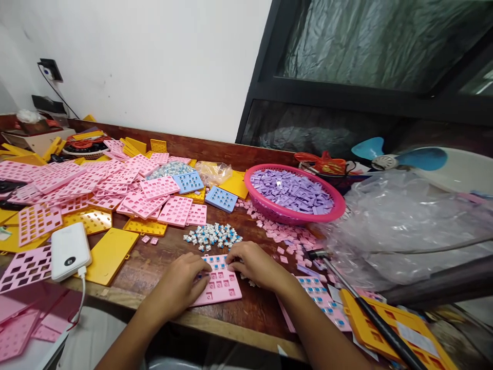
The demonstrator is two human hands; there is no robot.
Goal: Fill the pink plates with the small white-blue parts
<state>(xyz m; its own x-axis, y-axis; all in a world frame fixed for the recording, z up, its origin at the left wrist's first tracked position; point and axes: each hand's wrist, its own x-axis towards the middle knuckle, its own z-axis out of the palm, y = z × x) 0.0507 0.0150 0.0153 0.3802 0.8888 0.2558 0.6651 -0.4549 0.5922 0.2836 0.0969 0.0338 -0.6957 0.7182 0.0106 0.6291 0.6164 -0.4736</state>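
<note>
A pink plate with square sockets lies on the wooden table in front of me. Its far rows hold blue-and-white key switches; the nearer sockets show no switch. My left hand rests over the plate's left side, thumb and forefinger closed, a speck of blue between them like a switch. At the far right corner, my right hand has its fingertips pinched together against the plate; what they hold is hidden. Just beyond both hands is a heap of loose switches.
A pink basket of purple keycaps stands behind, with pink keycaps scattered beside it. Pink plates pile up leftward, near a white power bank. A switch-filled plate and a hammer lie on the right.
</note>
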